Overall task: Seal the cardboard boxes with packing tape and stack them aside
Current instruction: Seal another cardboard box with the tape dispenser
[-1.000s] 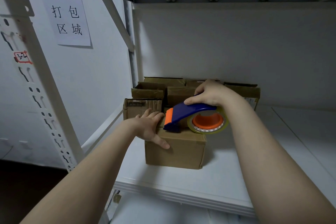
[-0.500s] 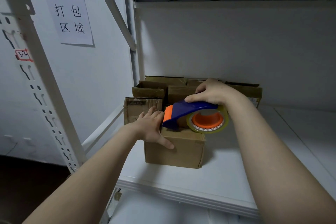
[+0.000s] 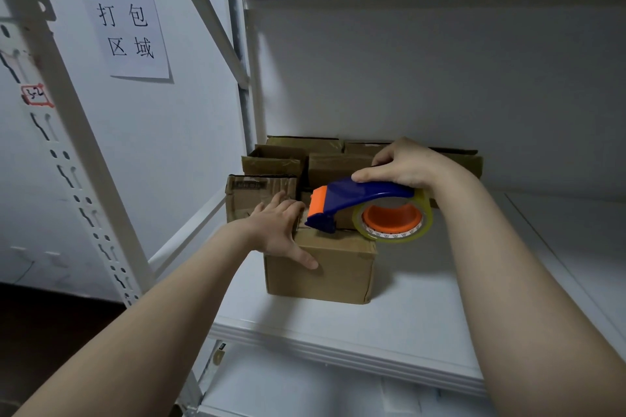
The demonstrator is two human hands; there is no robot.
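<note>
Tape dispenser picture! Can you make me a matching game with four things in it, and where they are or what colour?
Things
1. tape dispenser
2. front box
3. paper sign
4. left hand

Clues
A. stuck on the wall, upper left
B. blue and orange, gripped by the right hand
C. rests flat on the front box's left side
D. brown, on the white shelf

Pairs: 1-B, 2-D, 3-A, 4-C

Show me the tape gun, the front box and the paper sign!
tape gun [image 3: 366,191]: head view, blue handle.
front box [image 3: 342,276]: head view, front face.
paper sign [image 3: 125,20]: head view, sheet's middle.
</note>
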